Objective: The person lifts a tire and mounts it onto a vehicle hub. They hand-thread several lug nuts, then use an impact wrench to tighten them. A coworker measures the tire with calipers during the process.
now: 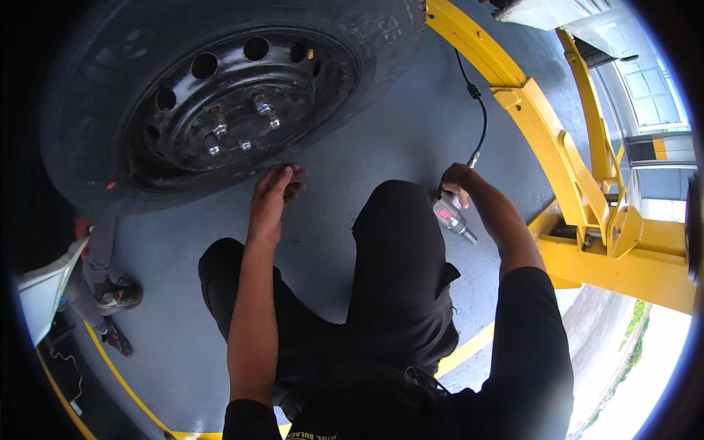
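Observation:
A black steel wheel (257, 70) with a thick tyre (84, 132) fills the upper left. Several shiny lug nuts (246, 145) sit on studs around its hub. My left hand (276, 187) hovers by the tyre's lower edge, fingers loosely bent and apart, with nothing visible in it; I cannot tell whether it touches the rubber. Beside my right knee, my right hand (459, 180) grips an air impact wrench (450, 214) by its handle. The wrench's socket end points down and to the right, away from the wheel. An air hose (484, 121) joins the handle.
Yellow lift arms (543, 125) curve down the right side to a heavy yellow base (616, 268). On the left, another person's shoes (119, 295) stand on the grey floor (323, 253) near a pale panel (51, 286). Yellow lines mark the floor.

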Tool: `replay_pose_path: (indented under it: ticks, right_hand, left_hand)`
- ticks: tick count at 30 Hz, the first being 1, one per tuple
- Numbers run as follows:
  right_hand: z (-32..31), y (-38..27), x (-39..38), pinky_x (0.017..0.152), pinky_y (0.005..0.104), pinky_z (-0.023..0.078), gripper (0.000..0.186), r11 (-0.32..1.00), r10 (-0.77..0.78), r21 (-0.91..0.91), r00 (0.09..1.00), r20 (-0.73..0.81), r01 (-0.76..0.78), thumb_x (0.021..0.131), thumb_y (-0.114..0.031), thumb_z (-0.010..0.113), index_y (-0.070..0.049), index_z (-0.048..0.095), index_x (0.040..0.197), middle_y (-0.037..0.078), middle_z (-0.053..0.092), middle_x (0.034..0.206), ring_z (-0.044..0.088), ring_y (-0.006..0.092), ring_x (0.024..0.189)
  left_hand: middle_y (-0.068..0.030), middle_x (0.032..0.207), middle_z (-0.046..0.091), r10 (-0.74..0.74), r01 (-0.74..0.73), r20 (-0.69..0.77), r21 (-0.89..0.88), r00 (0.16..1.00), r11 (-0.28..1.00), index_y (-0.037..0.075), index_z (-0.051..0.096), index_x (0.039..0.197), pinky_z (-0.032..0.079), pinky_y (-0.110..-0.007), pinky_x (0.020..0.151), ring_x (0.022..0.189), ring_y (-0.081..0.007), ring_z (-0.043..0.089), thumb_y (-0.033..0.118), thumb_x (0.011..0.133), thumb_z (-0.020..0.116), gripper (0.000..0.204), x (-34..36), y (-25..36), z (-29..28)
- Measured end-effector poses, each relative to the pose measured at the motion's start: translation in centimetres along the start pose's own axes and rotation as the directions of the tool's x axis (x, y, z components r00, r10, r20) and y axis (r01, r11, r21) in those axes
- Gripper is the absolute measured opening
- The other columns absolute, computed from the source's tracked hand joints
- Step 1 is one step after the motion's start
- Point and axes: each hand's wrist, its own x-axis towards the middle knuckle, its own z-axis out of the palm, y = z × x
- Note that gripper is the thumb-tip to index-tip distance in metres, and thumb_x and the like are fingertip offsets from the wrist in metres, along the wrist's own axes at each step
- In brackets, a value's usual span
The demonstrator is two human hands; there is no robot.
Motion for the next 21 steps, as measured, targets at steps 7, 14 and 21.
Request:
replay_pose_path:
  ticks: [7, 14, 21]
  right_hand:
    - [-2.3, -7.1, -5.2, 0.094, 0.0412, 0.061, 0.018, 0.848, 0.469, 0.481, 0.741, -0.482, -0.224, 0.096, -0.021, 0.075, -0.011, 0.078, 0.110, 0.014, 0.078, 0.106, 0.073, 0.0303, 0.112]
    - [-9.9, -8.2, -13.3, 0.078, 0.0515, 0.063, 0.036, 0.908, 0.410, 0.335, 0.702, -0.583, -0.252, 0.091, -0.015, 0.073, -0.007, 0.065, 0.126, 0.017, 0.078, 0.090, 0.079, 0.0404, 0.087]
    - [-23.1, -14.2, -18.2, 0.075, 0.0502, 0.062, 0.044, 0.956, 0.282, 0.263, 0.645, -0.711, -0.128, 0.086, -0.009, 0.076, -0.005, 0.060, 0.128, 0.020, 0.077, 0.090, 0.079, 0.0398, 0.086]
  left_hand:
    - [-0.0067, 0.118, 0.078, -0.101, 0.087, 0.160, 0.091, 0.982, 0.992, 0.009, 0.072, 0.119, 0.055, -0.036, 0.097, 0.109, -0.0167, 0.071, 0.043, 0.113, 0.059, 0.037, -0.2, -1.1, 2.0]
    - [-0.0267, 0.157, 0.051, -0.291, 0.253, 0.179, 0.209, 0.940, 0.945, 0.002, 0.041, 0.161, 0.057, -0.056, 0.108, 0.141, -0.0414, 0.057, 0.086, 0.103, 0.027, 0.103, -1.0, -3.1, 6.6]
    - [-0.0224, 0.143, 0.061, -0.060, 0.041, -0.053, -0.296, 0.997, 0.954, -0.001, 0.048, 0.153, 0.055, -0.047, 0.107, 0.130, -0.0333, 0.062, 0.086, 0.104, 0.021, 0.103, -4.2, -3.0, 7.3]
